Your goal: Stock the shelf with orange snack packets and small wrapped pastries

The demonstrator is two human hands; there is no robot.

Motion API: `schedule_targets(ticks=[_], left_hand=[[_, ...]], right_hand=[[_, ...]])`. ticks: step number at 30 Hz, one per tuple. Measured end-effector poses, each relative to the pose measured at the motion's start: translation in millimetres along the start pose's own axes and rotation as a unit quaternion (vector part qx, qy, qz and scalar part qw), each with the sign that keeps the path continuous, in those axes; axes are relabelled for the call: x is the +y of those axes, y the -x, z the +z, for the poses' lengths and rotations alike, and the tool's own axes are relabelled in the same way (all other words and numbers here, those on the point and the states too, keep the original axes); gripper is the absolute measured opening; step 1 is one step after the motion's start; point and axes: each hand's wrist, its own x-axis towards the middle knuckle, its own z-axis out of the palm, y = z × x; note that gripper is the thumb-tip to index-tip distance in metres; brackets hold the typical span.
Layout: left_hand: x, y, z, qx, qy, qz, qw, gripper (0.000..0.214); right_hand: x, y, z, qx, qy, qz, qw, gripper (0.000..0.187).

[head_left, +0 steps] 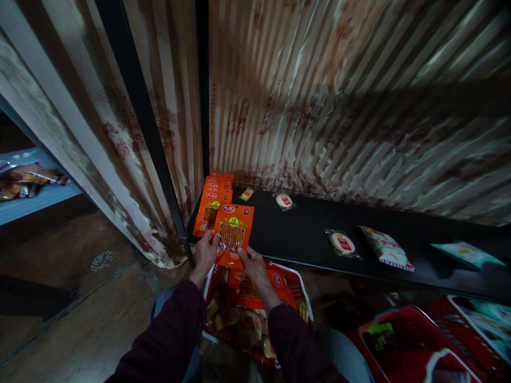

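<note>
An orange snack packet (pixel 233 232) with a clear window showing brown sticks is held upright in front of me. My left hand (pixel 207 250) pinches its lower left edge, and my right hand (pixel 253 267) grips its lower right with the thumb on the front. Just behind and to the left, a row of matching orange packets (pixel 209 208) stands overlapping at the left end of the black shelf (pixel 295 229). Below my hands is a red basket with a white rim (pixel 301 282), holding more orange packets (pixel 279 284) and other wrapped snacks.
Along the shelf lie a small yellow packet (pixel 247 194), round white wrapped snacks (pixel 283 200), a chip-like bag (pixel 387 248) and a green-white packet (pixel 467 252). More red baskets (pixel 403 324) stand at lower right. A dark metal post (pixel 149 122) rises at left before patterned curtains (pixel 255 96).
</note>
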Motion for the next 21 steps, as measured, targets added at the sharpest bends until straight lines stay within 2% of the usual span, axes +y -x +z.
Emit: schedule_targets(ticks=[3, 7, 14, 21], left_hand=[[-1, -6, -0.6, 0.024, -0.016, -0.011, 1.000, 0.024], [-1, -12, -1.6, 0.045, -0.068, -0.014, 0.997, 0.025], [2, -25, -3.3, 0.060, -0.086, 0.007, 0.994, 0.027], [-1, -41, -7.1, 0.073, -0.108, -0.029, 0.991, 0.022]], right_hand=[[-4, -7, 5, -0.021, -0.024, 0.016, 0.999, 0.051], [-5, -16, 9, -0.012, -0.018, 0.020, 1.000, 0.051], [2, -37, 12, -0.020, 0.007, -0.015, 1.000, 0.045], [15, -60, 20, -0.027, 0.049, -0.052, 0.997, 0.040]])
